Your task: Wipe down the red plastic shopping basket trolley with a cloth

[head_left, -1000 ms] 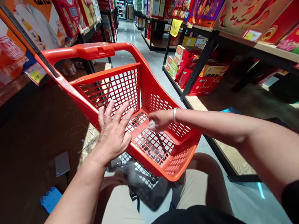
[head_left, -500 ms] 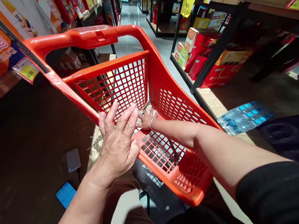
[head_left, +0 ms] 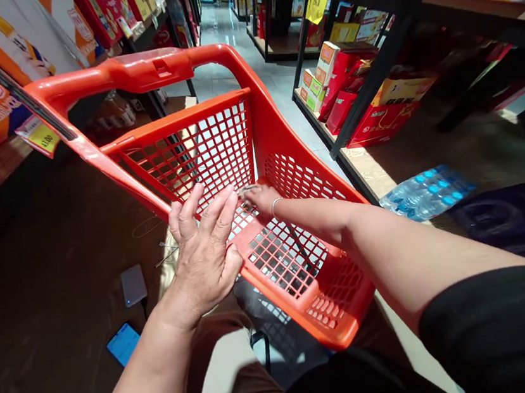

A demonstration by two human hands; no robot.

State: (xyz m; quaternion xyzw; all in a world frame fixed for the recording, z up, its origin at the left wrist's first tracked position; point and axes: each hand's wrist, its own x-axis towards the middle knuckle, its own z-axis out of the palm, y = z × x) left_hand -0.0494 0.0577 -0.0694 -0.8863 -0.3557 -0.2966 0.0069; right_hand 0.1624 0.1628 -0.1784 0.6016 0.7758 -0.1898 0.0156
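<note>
Left hand, open with fingers spread, rests flat against the left rim of the cart. Right hand lies inside the cart on a pale cloth at its far wall; whether it grips cannot be told. Bottles lie right of the cart.

The cart is bright orange-red all over, its walls and bottom patterned with small square holes. On the dark brown shelf board at near left lie a phone with a light blue screen and a flat grey box. At right, the water bottles are clear with blue caps. Farther off stand red boxes. The price tag at far left is yellow. The floor is pale grey.
</note>
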